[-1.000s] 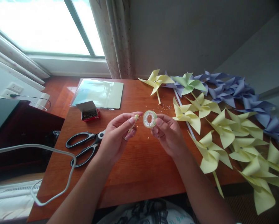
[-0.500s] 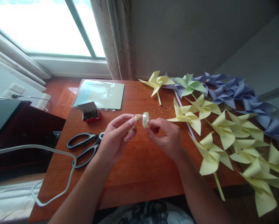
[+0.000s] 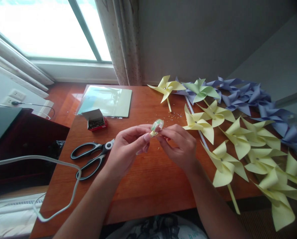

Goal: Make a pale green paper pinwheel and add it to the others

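Pinching a thin yellow paper stick (image 3: 152,133) between thumb and fingers, the left hand (image 3: 128,149) holds it above the middle of the wooden table (image 3: 143,186); only the stick's tip shows, pointing up and away toward the right hand (image 3: 179,146). That hand grips a small roll of clear tape (image 3: 157,125), which is tilted and touches the stick's tip. The stick's full length is hidden in the left hand.

Left of the hands lie black scissors (image 3: 89,159), blades toward the hands. Behind them a small red box (image 3: 96,120) stands open, holding small dark pins, beside a glossy folder (image 3: 106,100). Yellow, green and purple paper pinwheels (image 3: 238,136) cover the table's right side.
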A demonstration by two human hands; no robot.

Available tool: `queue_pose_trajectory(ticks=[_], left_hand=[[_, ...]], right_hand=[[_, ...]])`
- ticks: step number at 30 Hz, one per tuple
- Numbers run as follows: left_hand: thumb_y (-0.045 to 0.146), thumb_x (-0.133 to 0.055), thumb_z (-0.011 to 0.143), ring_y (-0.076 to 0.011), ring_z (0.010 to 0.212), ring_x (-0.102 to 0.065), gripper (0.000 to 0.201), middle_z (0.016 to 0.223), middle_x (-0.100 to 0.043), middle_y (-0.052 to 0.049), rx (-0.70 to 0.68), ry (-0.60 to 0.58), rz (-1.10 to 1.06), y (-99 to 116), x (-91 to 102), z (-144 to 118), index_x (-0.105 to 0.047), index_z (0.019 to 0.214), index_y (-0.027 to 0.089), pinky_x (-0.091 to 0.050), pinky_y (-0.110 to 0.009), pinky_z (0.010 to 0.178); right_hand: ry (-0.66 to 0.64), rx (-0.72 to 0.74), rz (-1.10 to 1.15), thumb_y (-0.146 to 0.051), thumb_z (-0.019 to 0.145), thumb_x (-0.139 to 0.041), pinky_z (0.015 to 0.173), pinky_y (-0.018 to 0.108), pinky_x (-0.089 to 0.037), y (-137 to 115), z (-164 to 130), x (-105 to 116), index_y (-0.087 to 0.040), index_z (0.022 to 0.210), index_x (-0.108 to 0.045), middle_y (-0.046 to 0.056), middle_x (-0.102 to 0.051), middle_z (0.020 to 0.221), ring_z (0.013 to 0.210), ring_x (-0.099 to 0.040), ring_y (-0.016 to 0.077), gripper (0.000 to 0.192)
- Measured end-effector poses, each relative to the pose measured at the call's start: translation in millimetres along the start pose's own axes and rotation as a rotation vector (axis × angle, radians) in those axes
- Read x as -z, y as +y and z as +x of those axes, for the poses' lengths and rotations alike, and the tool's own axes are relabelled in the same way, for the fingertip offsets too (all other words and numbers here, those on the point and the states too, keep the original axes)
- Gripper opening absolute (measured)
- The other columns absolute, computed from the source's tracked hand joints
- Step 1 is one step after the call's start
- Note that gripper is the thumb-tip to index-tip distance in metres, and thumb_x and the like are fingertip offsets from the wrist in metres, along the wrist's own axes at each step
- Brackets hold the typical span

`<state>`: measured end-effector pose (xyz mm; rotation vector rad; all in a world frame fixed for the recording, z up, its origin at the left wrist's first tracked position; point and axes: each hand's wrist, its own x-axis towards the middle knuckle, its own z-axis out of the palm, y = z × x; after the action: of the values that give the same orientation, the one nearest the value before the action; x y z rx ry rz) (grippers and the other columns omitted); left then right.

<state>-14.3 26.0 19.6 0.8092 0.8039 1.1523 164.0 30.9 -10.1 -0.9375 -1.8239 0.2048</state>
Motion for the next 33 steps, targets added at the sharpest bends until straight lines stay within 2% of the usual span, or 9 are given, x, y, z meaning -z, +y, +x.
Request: queue_pose_trajectory(ticks=[3,5,8,10,16,21,24,28,33], left_hand=[[0.02,-0.081,0.081,-0.0024,0.053,-0.052,0.005,0.104,-0.077,-0.009,0.008,-0.021,-0.018,0.2,-0.8,-1.2,-0.079,0.079,0.016,-0.034,-0.015,0.046],[0.02,-0.08,0.081,-0.0026,0.054,-0.052,0.005,0.105,-0.077,-0.009,0.027,-0.047,-0.034,-0.1,-1.1,-2.2,-0.078,0.079,0.016,-0.034,-0.015,0.046],[0.02,-0.08,0.082,-0.0029,0.054,-0.052,0.006,0.105,-0.077,-0.009,0.046,-0.086,-0.056,-0.7,-1.6,-3.2,-0.078,0.079,0.016,-0.034,-0.015,0.047],[0.02,-0.08,0.081,-0.0032,0.054,-0.052,0.006,0.104,-0.076,-0.009,0.054,-0.088,-0.062,-0.6,-2.1,-3.1,-0.077,0.079,0.015,-0.034,-0.015,0.046],[0.02,-0.08,0.081,-0.003,0.051,-0.05,0.007,0.076,-0.07,-0.003,0.054,-0.068,-0.07,0.9,-2.9,-1.6,-0.076,0.077,0.014,-0.034,-0.014,0.045],[0.02,-0.079,0.082,-0.002,0.053,-0.052,0.004,0.101,-0.073,-0.007,0.049,-0.097,-0.038,-0.6,-0.3,-1.7,-0.078,0.081,0.016,-0.035,-0.015,0.046],[0.02,-0.078,0.083,-0.0022,0.054,-0.052,0.004,0.106,-0.071,-0.007,0.042,-0.101,0.0,-1.9,0.5,-1.4,-0.078,0.083,0.016,-0.036,-0.016,0.047],[0.021,-0.078,0.083,-0.0023,0.053,-0.05,0.005,0.108,-0.07,-0.007,0.04,-0.076,0.046,-2.1,-0.7,-0.9,-0.078,0.083,0.016,-0.037,-0.018,0.048],[0.022,-0.08,0.082,-0.006,0.056,-0.05,0.006,0.092,-0.071,-0.006,0.071,-0.056,0.098,-2.2,-2.6,-0.4,-0.077,0.081,0.016,-0.036,-0.02,0.048]], right_hand=[[0.092,-0.168,0.099,-0.013,0.089,-0.07,0.066,0.029,-0.055,-4.9,1.8,1.6,-0.023,0.099,-0.07,0.003,-0.07,0.085,0.072,-0.063,0.0147,0.014],[0.128,-0.304,0.192,-0.017,0.089,-0.071,0.066,0.029,-0.055,-6.5,2.1,2.1,-0.024,0.105,-0.069,0.003,-0.069,0.092,0.077,-0.064,0.0154,0.017],[0.074,-0.462,0.359,-0.023,0.092,-0.07,0.071,0.03,-0.058,-6.8,1.4,2.2,-0.025,0.111,-0.069,0.004,-0.072,0.103,0.088,-0.069,0.0177,0.02],[0.05,-0.506,0.411,-0.024,0.092,-0.07,0.074,0.032,-0.059,-6.4,0.7,2.3,-0.025,0.106,-0.071,0.003,-0.074,0.098,0.086,-0.071,0.0177,0.014],[0.106,-0.47,0.467,-0.019,0.088,-0.075,0.07,0.031,-0.056,-6.0,2.6,4.9,-0.025,0.1,-0.074,0.002,-0.073,0.093,0.083,-0.068,0.0172,0.013],[0.109,-0.373,0.395,-0.014,0.087,-0.075,0.069,0.03,-0.054,-8.7,6.4,8.0,-0.025,0.099,-0.075,0.001,-0.071,0.09,0.083,-0.066,0.0155,0.016],[0.101,-0.35,0.359,-0.015,0.087,-0.075,0.067,0.03,-0.054,-9.7,6.7,8.7,-0.024,0.099,-0.075,0.001,-0.07,0.088,0.079,-0.065,0.0153,0.015],[0.086,-0.333,0.326,-0.017,0.086,-0.076,0.064,0.03,-0.054,-9.4,6.3,8.6,-0.024,0.098,-0.075,0.001,-0.069,0.085,0.073,-0.063,0.0146,0.014],[0.069,-0.304,0.351,-0.019,0.083,-0.079,0.061,0.029,-0.054,-9.8,5.7,8.3,-0.024,0.099,-0.075,0.0,-0.068,0.082,0.069,-0.061,0.0139,0.017]])
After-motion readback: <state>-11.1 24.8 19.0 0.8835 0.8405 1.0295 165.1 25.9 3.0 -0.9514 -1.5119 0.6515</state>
